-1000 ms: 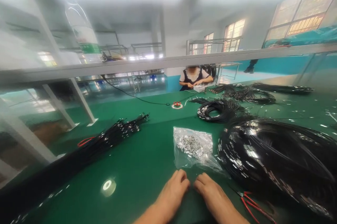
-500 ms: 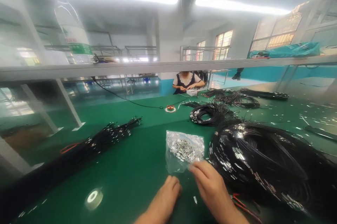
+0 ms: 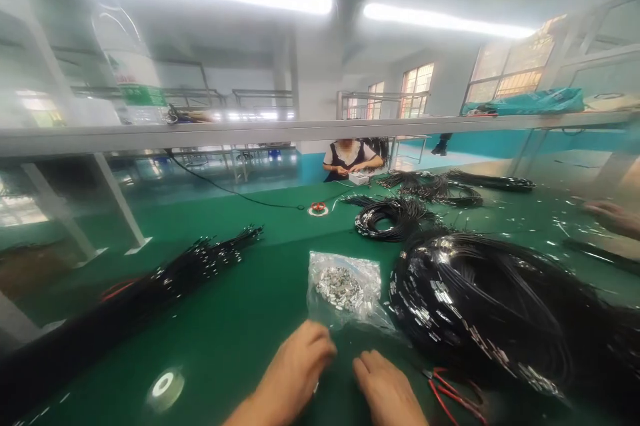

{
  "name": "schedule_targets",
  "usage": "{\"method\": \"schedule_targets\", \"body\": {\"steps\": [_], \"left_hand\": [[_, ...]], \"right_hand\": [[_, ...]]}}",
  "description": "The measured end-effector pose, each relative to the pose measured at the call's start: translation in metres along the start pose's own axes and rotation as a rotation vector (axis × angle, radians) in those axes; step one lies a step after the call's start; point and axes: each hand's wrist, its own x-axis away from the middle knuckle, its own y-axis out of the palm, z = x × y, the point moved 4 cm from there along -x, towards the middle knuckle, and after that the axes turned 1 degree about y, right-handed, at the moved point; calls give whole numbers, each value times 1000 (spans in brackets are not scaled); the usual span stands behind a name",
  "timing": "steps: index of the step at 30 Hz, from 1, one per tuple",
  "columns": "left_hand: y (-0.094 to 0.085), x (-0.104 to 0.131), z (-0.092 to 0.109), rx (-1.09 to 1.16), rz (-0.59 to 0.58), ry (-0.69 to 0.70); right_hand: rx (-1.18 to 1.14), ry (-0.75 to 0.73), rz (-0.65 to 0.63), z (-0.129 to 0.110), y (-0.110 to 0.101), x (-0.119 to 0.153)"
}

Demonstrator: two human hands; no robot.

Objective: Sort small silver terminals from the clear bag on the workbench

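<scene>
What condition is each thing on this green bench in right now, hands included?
Left hand: fingers curled, resting on the mat by the bag.
Right hand: fingers bent, near the bag; grip unclear.
Plastic bag: lying flat, holding small metal pieces.
Big cable coil: coiled, lying flat.
Cable bundle: laid out straight.
Red-handled cutters: lying on the mat, untouched.

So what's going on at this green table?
A person's left hand and right hand are close together on the green table, fingers curled, just in front of a clear bag of small metal parts. Whether they pinch anything is too blurred to tell. A big coil of black cables lies to the right, red-handled cutters beside it. Another person works at the far end.
</scene>
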Motion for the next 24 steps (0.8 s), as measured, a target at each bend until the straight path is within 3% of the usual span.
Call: {"method": "schedule_targets", "body": {"steps": [3,7,10,12,16,20,24], "left_hand": [[22,29,-14,-24,-60,-126],[37,34,-25,-68,-106,-193],[42,35,-26,-91,-125,-173],[42,37,-24,-84,-112,-152],[25,27,-8,-26,-39,-105],[-11,-19,12,46,106,-31],[-36,-47,5,107,306,-34]], "right_hand": [[-61,-25,85,1,-19,-29],[-141,-6,210,17,-49,-61],[-184,55,298,34,-57,-52],[-224,128,308,46,-52,-36],[-332,262,211,60,-29,-14],[-380,268,135,59,-19,-12],[-380,266,124,61,-14,-12]]}}
